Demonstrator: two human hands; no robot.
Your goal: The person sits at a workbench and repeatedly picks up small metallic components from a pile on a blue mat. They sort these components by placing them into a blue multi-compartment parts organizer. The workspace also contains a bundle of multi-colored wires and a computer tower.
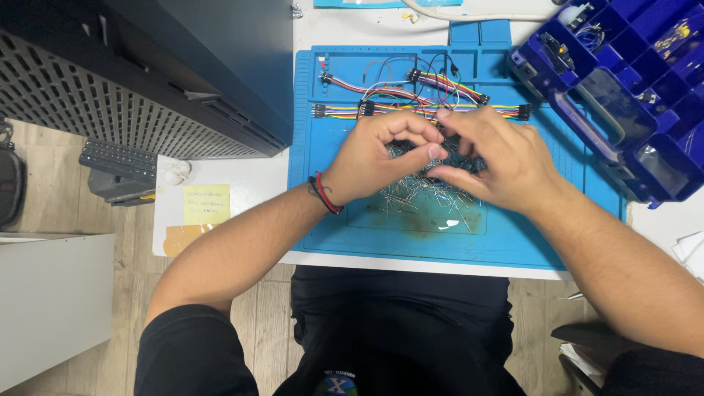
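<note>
A heap of small wire-legged electronic parts (422, 192) lies on the blue work mat (513, 242). My left hand (374, 158), with a red and black band at the wrist, rests on the heap with thumb and fingers curled together. Fingertips of my right hand (499, 158) meet those of the left above the heap. Both hands pinch small parts from the pile; what exactly sits between the fingers is hidden. Coloured jumper wires (418, 95) lie on the mat just beyond the hands.
A dark blue compartment box (623, 88) with small parts stands open at the right. At the left a dark perforated case (147, 81) overhangs the white table (242, 191), which carries a yellow sticky note (207, 204). A white cable (469, 15) runs along the back.
</note>
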